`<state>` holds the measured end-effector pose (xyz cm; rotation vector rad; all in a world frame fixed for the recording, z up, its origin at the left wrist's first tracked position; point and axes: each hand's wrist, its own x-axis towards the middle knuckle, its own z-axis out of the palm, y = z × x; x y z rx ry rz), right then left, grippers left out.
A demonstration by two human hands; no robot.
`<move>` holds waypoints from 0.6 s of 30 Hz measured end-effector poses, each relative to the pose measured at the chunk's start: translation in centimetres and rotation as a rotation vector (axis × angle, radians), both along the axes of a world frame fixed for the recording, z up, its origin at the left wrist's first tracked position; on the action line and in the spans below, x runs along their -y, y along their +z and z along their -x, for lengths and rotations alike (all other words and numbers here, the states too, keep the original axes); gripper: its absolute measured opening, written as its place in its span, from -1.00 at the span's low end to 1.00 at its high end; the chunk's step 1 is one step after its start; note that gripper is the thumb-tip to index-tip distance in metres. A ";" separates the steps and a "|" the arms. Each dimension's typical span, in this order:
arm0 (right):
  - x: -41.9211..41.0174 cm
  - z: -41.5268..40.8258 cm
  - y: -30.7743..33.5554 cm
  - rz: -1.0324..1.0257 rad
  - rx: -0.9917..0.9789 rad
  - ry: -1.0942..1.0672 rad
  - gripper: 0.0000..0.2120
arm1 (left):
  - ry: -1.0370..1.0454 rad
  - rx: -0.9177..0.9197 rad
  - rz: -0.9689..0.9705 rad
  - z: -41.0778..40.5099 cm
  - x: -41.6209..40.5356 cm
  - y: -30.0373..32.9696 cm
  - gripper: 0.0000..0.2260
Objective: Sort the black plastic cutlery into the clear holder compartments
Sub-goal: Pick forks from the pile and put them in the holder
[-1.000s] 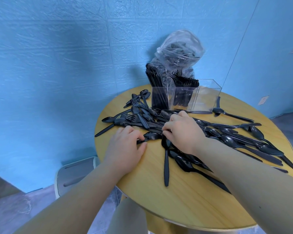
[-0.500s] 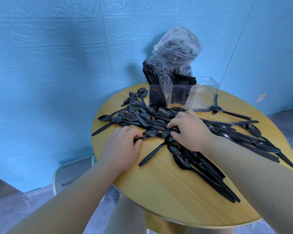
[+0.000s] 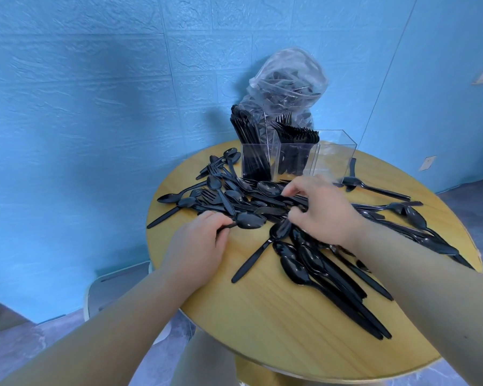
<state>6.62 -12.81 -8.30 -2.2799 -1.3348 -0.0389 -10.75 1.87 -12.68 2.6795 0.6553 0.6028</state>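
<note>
Black plastic spoons, forks and knives lie in a loose pile (image 3: 234,199) across the round wooden table (image 3: 276,316). My left hand (image 3: 198,246) grips the handle of a black spoon (image 3: 248,220) whose bowl sticks out to the right. My right hand (image 3: 318,210) reaches into the middle of the pile, its fingers curled round the cutlery there; which piece it holds is hidden. The clear holder (image 3: 299,160) stands at the table's back: its left compartment is full of knives, the middle one holds forks, the right one looks empty.
A clear plastic bag (image 3: 287,79) of more black cutlery leans against the blue wall behind the holder. Several spoons (image 3: 318,266) lie under my right forearm toward the front edge. A white stool (image 3: 117,282) stands on the floor at the left.
My right hand has moved from the pile's near side further up into it. A spoon under it swung so its handle points front-left. My left hand has barely moved.
</note>
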 end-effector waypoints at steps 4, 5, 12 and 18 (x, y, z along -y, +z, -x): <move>0.1 -3.0 0.2 0.082 0.118 -0.199 -0.63 | 0.034 0.033 0.033 -1.6 0.1 0.6 -0.82; 0.0 -3.7 0.1 0.126 0.128 -0.231 -0.62 | 0.036 0.039 0.045 -2.1 0.2 0.7 -0.83; -1.5 -6.3 -1.3 0.276 0.061 -0.206 -0.62 | 0.064 0.078 0.108 -2.6 -0.1 0.0 -0.87; -2.7 -7.3 -2.5 0.327 0.106 -0.186 -0.64 | 0.097 0.113 0.126 -2.4 0.0 0.1 -0.90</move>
